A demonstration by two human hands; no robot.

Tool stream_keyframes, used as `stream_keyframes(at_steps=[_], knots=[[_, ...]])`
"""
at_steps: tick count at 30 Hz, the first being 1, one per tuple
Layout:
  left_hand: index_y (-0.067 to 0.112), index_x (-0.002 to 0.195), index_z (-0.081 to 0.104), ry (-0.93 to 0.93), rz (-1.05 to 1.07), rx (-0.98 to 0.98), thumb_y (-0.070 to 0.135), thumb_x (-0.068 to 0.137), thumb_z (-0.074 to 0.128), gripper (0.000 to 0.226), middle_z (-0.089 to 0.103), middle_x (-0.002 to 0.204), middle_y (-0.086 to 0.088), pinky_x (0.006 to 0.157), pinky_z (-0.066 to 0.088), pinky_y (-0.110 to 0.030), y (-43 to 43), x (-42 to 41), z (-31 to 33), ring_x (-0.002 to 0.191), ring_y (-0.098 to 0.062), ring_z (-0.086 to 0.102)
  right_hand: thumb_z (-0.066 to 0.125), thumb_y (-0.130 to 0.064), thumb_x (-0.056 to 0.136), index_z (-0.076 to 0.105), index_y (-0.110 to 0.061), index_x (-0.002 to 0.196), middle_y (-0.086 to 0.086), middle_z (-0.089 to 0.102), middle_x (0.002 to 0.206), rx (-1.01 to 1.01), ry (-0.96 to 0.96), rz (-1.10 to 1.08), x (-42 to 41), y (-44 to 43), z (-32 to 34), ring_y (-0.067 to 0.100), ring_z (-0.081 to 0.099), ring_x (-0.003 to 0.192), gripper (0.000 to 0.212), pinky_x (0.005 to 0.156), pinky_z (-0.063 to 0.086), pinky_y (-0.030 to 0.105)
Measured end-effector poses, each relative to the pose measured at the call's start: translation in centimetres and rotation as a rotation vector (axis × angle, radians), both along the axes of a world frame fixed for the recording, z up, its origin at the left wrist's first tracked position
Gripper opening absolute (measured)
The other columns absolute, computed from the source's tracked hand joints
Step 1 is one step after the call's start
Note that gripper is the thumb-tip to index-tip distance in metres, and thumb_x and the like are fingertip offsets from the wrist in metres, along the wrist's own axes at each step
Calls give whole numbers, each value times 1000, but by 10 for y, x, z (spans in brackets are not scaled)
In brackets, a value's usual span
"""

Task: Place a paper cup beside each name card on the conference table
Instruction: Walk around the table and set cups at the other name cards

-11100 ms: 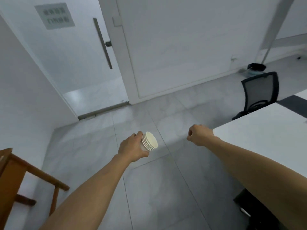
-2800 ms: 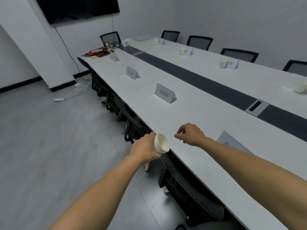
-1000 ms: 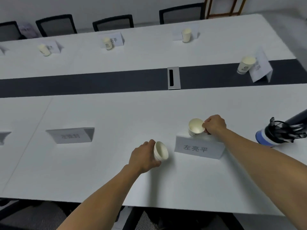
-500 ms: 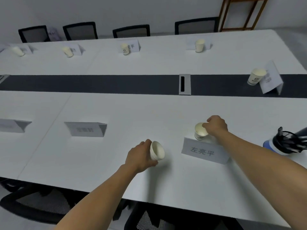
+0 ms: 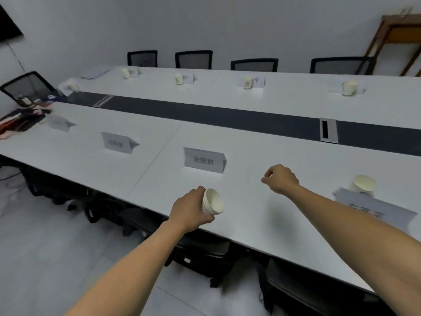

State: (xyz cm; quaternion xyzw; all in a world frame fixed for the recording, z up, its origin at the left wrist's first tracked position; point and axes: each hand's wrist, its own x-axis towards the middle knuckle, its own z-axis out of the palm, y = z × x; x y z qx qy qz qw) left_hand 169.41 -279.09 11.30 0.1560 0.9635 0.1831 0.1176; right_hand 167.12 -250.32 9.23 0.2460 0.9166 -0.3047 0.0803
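Note:
My left hand (image 5: 191,209) grips a stack of white paper cups (image 5: 213,201) on its side, mouth facing right, over the near edge of the long white conference table (image 5: 250,215). My right hand (image 5: 280,179) hovers over the table with curled fingers and nothing in it. One paper cup (image 5: 362,184) stands behind the name card (image 5: 373,208) at the right. Further left, three name cards (image 5: 204,160) (image 5: 117,143) (image 5: 59,122) on the near side have no cup beside them. Across the far side, cups (image 5: 247,82) stand by their cards.
A dark strip (image 5: 227,118) with a cable box (image 5: 328,132) runs down the table's middle. Black chairs (image 5: 254,65) line the far side and others are tucked under the near edge. Clutter (image 5: 20,119) lies at the table's left end. A wooden stand (image 5: 396,35) is at the back right.
My right hand let go of the cup behind the right name card and drew back to the left. The view swung left along the table; my left hand still holds the stack.

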Motion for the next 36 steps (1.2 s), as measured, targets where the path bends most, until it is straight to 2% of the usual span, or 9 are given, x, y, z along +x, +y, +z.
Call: stream_keyframes(at_steps=[4,11,18,21,25,29,33,36], knots=[[24,115,48,46,62,-23,42,66,76,59,59,104,4,74,49,-36,-100,7,16,93,-22,60,67,-28,86,68,-18,96,1,70,91,-31,13,120,-8,-105,5,22,68,82,14,75,57,35],[24,112,49,84,133,14,43,66,75,56,59,103,4,77,52,-40,-185,-7,25,91,-20,60,68,-29,85,68,-20,91,-2,70,86,-37,55,289,-38,-217,24,20,70,81,11,74,56,33],[23,118,48,72,132,-2,43,68,76,61,58,107,3,75,48,-36,-224,-58,13,95,-21,59,69,-28,85,67,-21,85,-8,67,77,-54,50,372,-99,-264,13,18,70,81,8,78,60,40],[23,121,47,76,133,-5,42,68,76,63,58,109,2,78,48,-37,-237,-98,12,96,-23,59,71,-29,84,70,-18,87,-5,70,77,-84,44,376,-135,-277,7,17,72,79,11,76,59,37],[24,122,48,74,120,5,42,67,78,65,58,111,3,79,50,-37,-248,-149,17,96,-22,59,74,-24,83,70,-9,83,7,73,84,-287,14,330,-182,-296,9,18,72,73,16,56,52,28],[24,123,48,95,115,38,43,67,78,67,59,112,3,78,49,-37,-261,-195,19,96,-22,59,78,-27,83,69,-5,82,7,71,81,-419,7,334,-220,-320,22,18,67,71,23,57,50,28],[24,123,49,89,53,69,43,67,79,67,59,112,3,76,48,-35,-271,-232,15,95,-21,59,81,-30,80,69,-4,81,6,71,78,-468,-20,362,-246,-343,27,18,67,72,29,58,49,27],[25,121,49,101,-13,87,42,67,79,64,59,110,4,74,47,-34,-277,-263,14,93,-21,58,81,-25,80,70,3,87,4,69,74,-491,-17,333,-264,-356,26,16,65,70,30,58,48,26]])
